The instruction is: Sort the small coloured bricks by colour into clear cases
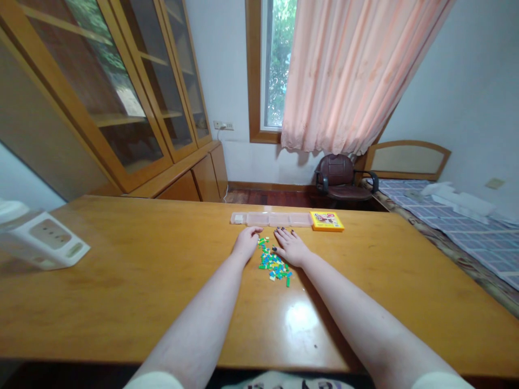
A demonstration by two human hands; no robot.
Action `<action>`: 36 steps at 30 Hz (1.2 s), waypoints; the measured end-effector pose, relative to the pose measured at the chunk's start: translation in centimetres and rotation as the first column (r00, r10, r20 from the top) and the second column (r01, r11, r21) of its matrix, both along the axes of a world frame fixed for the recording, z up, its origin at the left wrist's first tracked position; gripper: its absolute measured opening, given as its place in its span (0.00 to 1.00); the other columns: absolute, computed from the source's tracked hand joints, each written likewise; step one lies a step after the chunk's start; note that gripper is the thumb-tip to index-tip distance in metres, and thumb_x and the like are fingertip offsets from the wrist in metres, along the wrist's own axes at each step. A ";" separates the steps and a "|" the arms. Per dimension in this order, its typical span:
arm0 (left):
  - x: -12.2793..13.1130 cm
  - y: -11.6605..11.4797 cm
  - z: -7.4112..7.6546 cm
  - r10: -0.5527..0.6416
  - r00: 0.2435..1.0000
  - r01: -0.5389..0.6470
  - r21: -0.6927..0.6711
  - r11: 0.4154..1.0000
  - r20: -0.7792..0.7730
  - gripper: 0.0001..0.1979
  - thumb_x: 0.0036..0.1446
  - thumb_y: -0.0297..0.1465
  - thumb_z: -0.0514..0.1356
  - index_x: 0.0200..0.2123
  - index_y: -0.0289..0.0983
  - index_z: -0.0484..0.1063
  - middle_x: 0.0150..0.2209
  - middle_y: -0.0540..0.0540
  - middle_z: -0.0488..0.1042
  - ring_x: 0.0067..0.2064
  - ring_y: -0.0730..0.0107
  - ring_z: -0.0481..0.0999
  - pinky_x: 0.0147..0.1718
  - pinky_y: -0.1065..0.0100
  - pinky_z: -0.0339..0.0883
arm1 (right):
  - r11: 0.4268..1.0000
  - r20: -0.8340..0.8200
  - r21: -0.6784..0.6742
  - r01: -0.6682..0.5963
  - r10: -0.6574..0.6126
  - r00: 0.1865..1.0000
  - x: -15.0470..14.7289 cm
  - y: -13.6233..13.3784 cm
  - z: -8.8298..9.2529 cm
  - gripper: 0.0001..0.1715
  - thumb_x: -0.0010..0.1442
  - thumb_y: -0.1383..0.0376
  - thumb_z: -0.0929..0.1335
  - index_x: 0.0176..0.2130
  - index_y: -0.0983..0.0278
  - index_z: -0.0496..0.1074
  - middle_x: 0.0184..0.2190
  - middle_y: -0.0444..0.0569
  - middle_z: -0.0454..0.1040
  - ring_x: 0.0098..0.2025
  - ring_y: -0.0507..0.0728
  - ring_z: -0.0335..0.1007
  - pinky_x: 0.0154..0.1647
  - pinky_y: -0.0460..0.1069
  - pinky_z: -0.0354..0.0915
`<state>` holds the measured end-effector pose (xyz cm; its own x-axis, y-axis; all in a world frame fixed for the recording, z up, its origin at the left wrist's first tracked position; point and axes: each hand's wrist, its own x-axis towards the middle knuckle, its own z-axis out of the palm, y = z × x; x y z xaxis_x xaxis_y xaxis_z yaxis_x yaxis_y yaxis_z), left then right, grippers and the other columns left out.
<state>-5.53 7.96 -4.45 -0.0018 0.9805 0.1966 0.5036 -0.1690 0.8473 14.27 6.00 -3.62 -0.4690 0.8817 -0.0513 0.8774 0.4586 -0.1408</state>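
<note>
A loose pile of small green, blue, yellow and white building bricks [274, 263] lies on the table between my two hands. My left hand [245, 244] rests at the pile's upper left edge. Its fingers are curled together towards the bricks; whether something is between them is hidden. Flat on the table at the upper right of the pile is my right hand [293, 248], with fingers stretched out and the thumb reaching over the bricks. Just beyond both hands stands a clear plastic compartment tray [268, 219], with something whitish in its leftmost compartment.
A yellow box [327, 221] with a printed picture sits at the tray's right end. On the table's left stands a white container [52, 240]. Beyond the wooden table [162, 313] are a glass-door cabinet [162, 173], a chair [338, 173] and a bed [450, 216].
</note>
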 end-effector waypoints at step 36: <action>0.1 0.1 -0.4 -0.074 0.964 0.099 0.084 0.992 -0.257 0.19 0.50 0.22 0.53 0.45 0.35 0.74 0.48 0.42 0.74 0.51 0.63 0.71 0.56 0.61 0.61 | 0.581 -0.041 0.029 0.813 -0.812 0.582 13.2 -3.7 -2.5 0.58 0.56 0.40 0.55 0.65 0.81 0.40 0.66 0.67 0.41 0.68 0.68 0.34 0.64 0.66 0.31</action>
